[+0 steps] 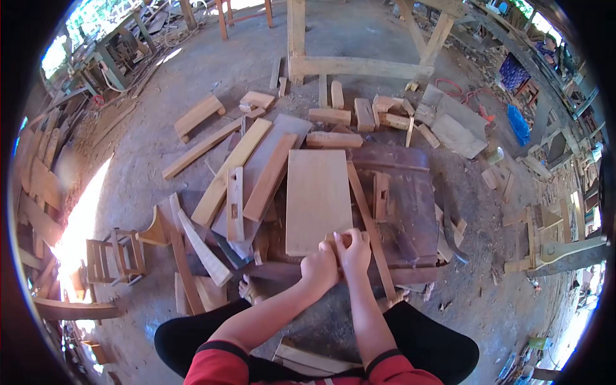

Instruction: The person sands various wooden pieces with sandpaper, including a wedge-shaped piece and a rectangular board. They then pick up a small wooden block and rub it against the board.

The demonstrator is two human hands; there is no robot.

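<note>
Down at the near edge of the board, left hand and right hand curl fingers tight round a block, likely bracing it flat.

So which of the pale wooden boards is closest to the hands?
The wide, pale rectangular wooden board in the middle. The left hand and right hand sit at its near edge; the long narrow wooden planks lie off to its left.

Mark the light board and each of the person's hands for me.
light board (319, 199): head view, middle of its flat top face.
left hand (319, 268): head view, back of the hand, at the board's near edge.
right hand (355, 251): head view, back of the hand.
</note>
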